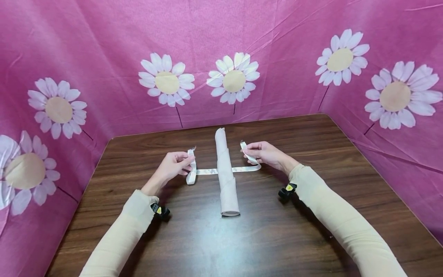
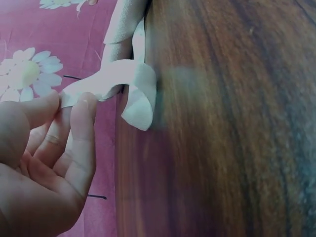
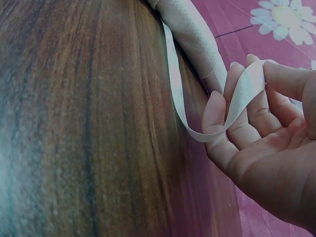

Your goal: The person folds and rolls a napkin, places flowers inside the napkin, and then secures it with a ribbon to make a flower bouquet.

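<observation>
A rolled white cloth (image 1: 226, 179) lies lengthwise on the wooden table, pointing away from me. Crosswise under its middle runs a white ribbon (image 1: 207, 171), coming out on both sides. My left hand (image 1: 174, 166) pinches the ribbon's left end between thumb and fingers, and the slack loops down beside the hand. On the other side my right hand (image 1: 268, 154) pinches the right end, with the ribbon curving down to the table below the fingers. In the right wrist view the ribbon (image 3: 178, 94) bends past the curled fingertips. Both ribbon ends look frayed.
The dark wood table (image 1: 194, 246) reaches back to a pink curtain (image 1: 114, 46) printed with white daisies, which also hangs at both sides. Each sleeved wrist carries a small black camera, one at the left wrist (image 1: 160, 211) and one at the right wrist (image 1: 286, 192).
</observation>
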The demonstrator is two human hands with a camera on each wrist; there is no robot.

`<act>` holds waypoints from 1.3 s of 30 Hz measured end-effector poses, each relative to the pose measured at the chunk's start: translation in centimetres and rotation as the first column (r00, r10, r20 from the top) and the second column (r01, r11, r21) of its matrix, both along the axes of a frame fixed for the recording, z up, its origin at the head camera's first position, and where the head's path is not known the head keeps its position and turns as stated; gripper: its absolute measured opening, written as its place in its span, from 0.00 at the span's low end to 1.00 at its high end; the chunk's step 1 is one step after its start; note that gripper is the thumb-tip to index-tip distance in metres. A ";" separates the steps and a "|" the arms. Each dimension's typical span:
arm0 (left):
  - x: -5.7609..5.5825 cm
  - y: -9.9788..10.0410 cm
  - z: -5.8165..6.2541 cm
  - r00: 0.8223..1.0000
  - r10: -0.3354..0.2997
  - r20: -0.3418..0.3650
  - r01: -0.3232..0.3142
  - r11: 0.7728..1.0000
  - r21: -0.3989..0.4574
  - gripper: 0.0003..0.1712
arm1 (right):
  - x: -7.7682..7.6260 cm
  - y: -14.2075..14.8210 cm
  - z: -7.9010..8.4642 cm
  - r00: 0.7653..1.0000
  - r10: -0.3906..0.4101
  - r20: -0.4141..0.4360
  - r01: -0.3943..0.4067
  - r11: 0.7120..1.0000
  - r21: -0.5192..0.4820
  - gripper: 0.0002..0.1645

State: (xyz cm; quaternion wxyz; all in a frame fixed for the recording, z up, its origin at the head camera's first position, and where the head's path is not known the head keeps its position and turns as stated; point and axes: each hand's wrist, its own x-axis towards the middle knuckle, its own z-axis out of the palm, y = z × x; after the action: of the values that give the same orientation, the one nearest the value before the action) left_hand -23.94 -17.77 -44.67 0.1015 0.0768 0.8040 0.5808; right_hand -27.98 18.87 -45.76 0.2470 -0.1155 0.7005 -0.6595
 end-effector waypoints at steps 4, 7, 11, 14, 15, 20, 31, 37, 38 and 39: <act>-0.2 0.2 -0.1 0.999 -0.007 -0.053 0.005 1.000 -0.022 0.21 | 0.0 -0.1 0.0 1.000 -0.013 -0.005 0.013 1.000 -0.003 0.25; -0.1 0.4 0.0 0.998 -0.013 -0.058 0.013 1.000 -0.005 0.23 | 0.0 -0.3 0.0 0.999 -0.041 -0.015 0.041 0.999 0.000 0.23; 0.1 0.6 0.0 0.998 -0.059 -0.031 0.061 0.997 0.047 0.24 | -0.1 -0.6 0.0 0.994 -0.105 -0.031 0.105 0.994 -0.013 0.25; 0.3 0.7 0.2 0.995 -0.098 -0.004 0.098 0.992 0.082 0.25 | -0.2 -1.0 0.2 0.987 -0.157 -0.027 0.155 0.987 -0.041 0.26; 0.3 0.8 0.3 0.994 -0.109 0.007 0.108 0.990 0.093 0.25 | -0.2 -1.1 0.2 0.985 -0.170 -0.022 0.168 0.985 -0.048 0.25; 0.2 1.4 0.8 0.989 -0.145 0.011 0.143 0.983 0.113 0.27 | -0.3 -1.7 0.5 0.983 -0.183 -0.008 0.182 0.981 -0.064 0.19; -0.3 3.0 1.3 0.991 -0.128 0.028 0.124 0.984 0.128 0.18 | -0.6 -3.0 0.6 0.983 -0.158 -0.096 0.160 0.987 0.013 0.21; -0.3 4.2 1.6 0.990 -0.140 0.032 0.132 0.976 0.172 0.16 | -0.2 -3.9 0.9 0.983 -0.127 -0.130 0.128 0.992 0.006 0.20; -0.3 4.4 1.6 0.990 -0.138 0.035 0.130 0.975 0.179 0.16 | -0.2 -4.1 0.9 0.984 -0.121 -0.131 0.123 0.992 0.007 0.20; -0.3 4.6 1.6 0.990 -0.135 0.039 0.126 0.975 0.184 0.16 | -0.1 -4.3 0.9 0.985 -0.115 -0.129 0.117 0.993 0.007 0.20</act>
State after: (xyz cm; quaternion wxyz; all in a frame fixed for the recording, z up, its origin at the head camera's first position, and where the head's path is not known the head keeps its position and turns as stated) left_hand -24.27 -13.17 -43.10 0.1526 0.1234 0.7384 0.6452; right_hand -28.11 14.61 -44.81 0.1634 -0.1151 0.7251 -0.6590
